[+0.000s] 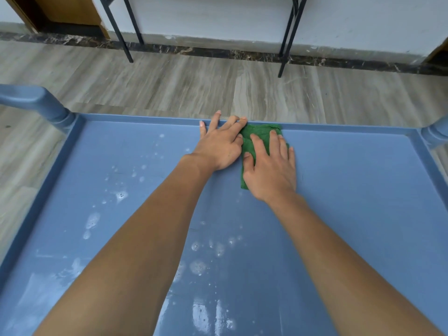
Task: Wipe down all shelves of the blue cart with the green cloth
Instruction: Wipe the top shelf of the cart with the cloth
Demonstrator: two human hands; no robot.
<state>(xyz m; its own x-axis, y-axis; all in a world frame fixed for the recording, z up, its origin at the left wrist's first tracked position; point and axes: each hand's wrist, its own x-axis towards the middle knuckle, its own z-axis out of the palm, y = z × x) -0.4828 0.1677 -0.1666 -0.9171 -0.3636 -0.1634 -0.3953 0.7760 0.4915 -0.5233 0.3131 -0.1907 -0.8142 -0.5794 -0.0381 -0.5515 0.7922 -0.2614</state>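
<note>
— How are the hands gripping?

— Neither one closes on anything. The right hand [271, 170] lies flat on the folded green woven cloth [263, 132], fingers straight and a little spread, pressing it down. The left hand [219, 144] is flat too, fingers splayed, just beside the cloth on its left.

— Where does the cloth sit?

— On the top shelf of the blue plastic cart [351, 190], near the middle of the far side, its far edge against the raised rim [145, 118]. The left fingertips reach that rim as well.

— And the shelf surface?

— Wet in places. White soapy foam spots [121, 195] are scattered over the left and near parts; the right part looks plain blue.

— Anything round the cart?

— A rounded blue handle [31, 98] at the far left corner, a grey wood-grain floor [169, 81] beyond, and thin black metal legs [126, 27] standing by the white wall.
</note>
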